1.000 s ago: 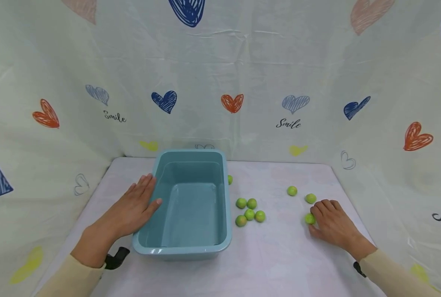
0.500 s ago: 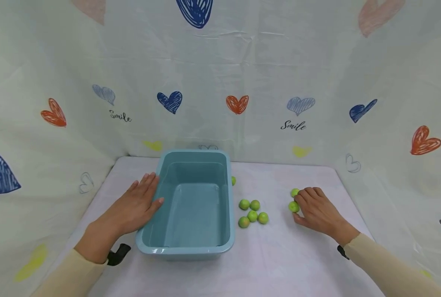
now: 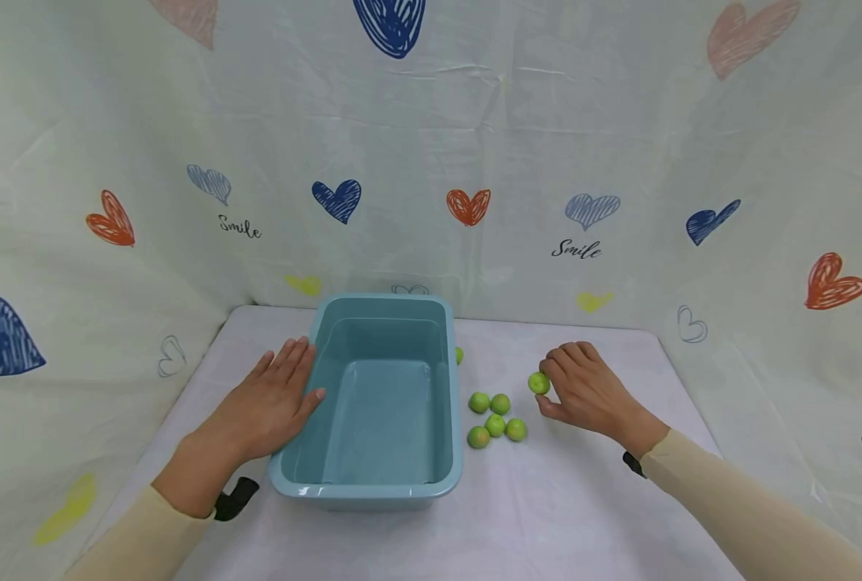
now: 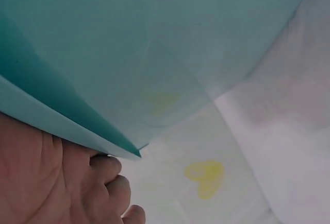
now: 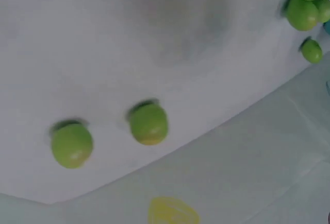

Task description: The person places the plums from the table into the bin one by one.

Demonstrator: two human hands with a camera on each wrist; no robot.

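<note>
My left hand (image 3: 264, 407) rests against the left side of a blue plastic basin (image 3: 453, 387), its fingers extended and its thumb at the rim. In the left wrist view, part of the palm and fingers (image 4: 105, 183) shows beside the basin wall (image 4: 154, 38). On the right, my right hand (image 3: 587, 391) pinches a green lime (image 3: 539, 383) between thumb and fingers, over the table right of the loose limes. That hand and the held lime cannot be made out in the right wrist view. Inside the basin only the bare bottom (image 3: 380, 420) shows.
Several limes (image 3: 495, 425) lie grouped right of the basin, and one lime (image 3: 459, 355) is partly hidden behind its rim. Two more limes (image 5: 149, 124) sit on the table in the right wrist view. A white heart-printed curtain (image 3: 504, 161) surrounds the table.
My right hand has carried the pinched lime leftward and away from the table's right side, toward the grouped limes. The left hand has stayed at the basin. The head view has shifted slightly.
</note>
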